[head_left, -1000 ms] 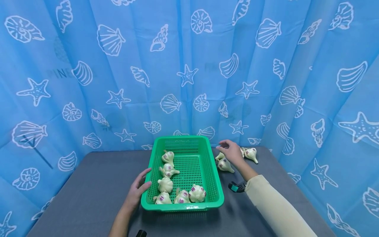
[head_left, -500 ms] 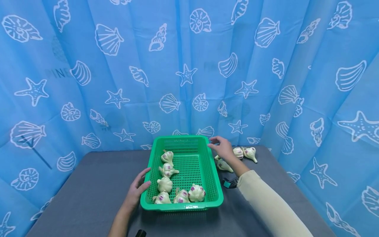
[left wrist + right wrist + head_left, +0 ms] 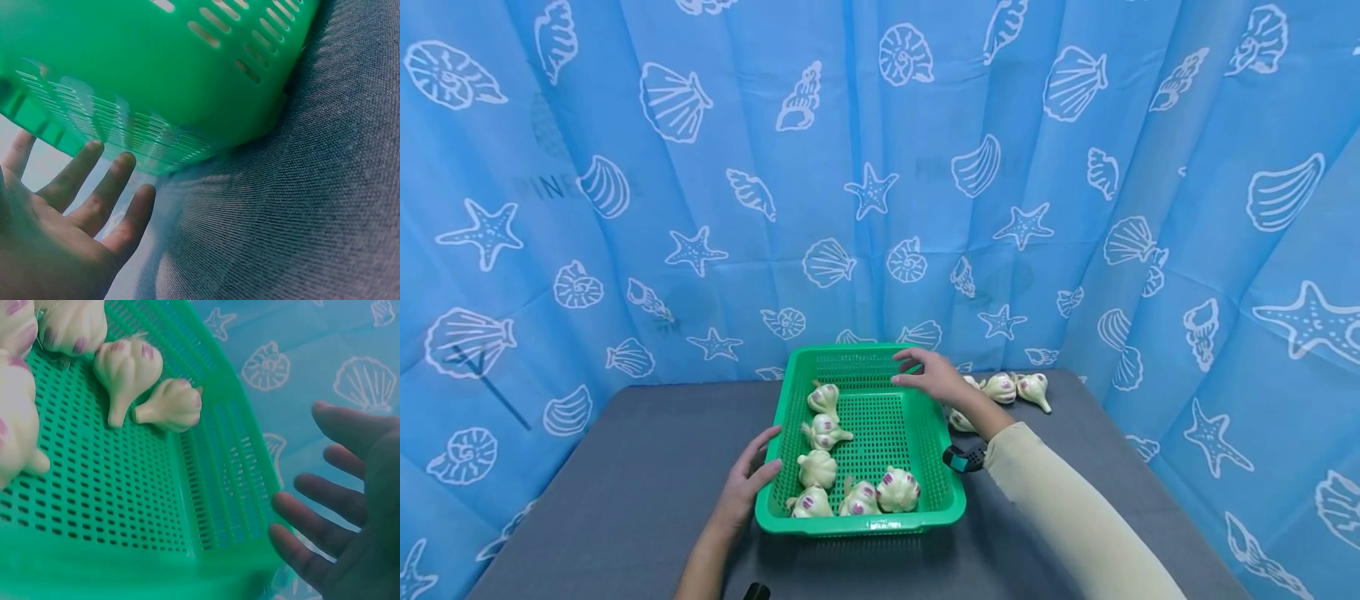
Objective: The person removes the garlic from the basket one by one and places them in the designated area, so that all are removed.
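A green plastic basket (image 3: pixel 955 500) holds several garlic bulbs (image 3: pixel 817 468) along its left side and near end. My left hand (image 3: pixel 739 483) rests at the basket's left rim, fingers straight and spread; the left wrist view shows the fingers (image 3: pixel 103 194) beside the slotted wall. Over the basket's far right part hovers my right hand (image 3: pixel 934 377). In the right wrist view that hand (image 3: pixel 350 506) has its fingers loosely spread and nothing between them. To its right, more garlic bulbs (image 3: pixel 1000 387) lie on the table, some partly hidden behind the right forearm.
A grey cloth covers the table (image 3: pixel 670 467). Behind and on both sides hangs a blue curtain (image 3: pixel 865 217) with white shell prints. A black object (image 3: pixel 757 591) pokes in at the bottom edge. The right wrist wears a dark strap (image 3: pixel 964 457).
My right hand has moved left, from above the garlic bulbs on the table to over the basket's right side. The left hand, the basket and the bulbs in it have stayed put.
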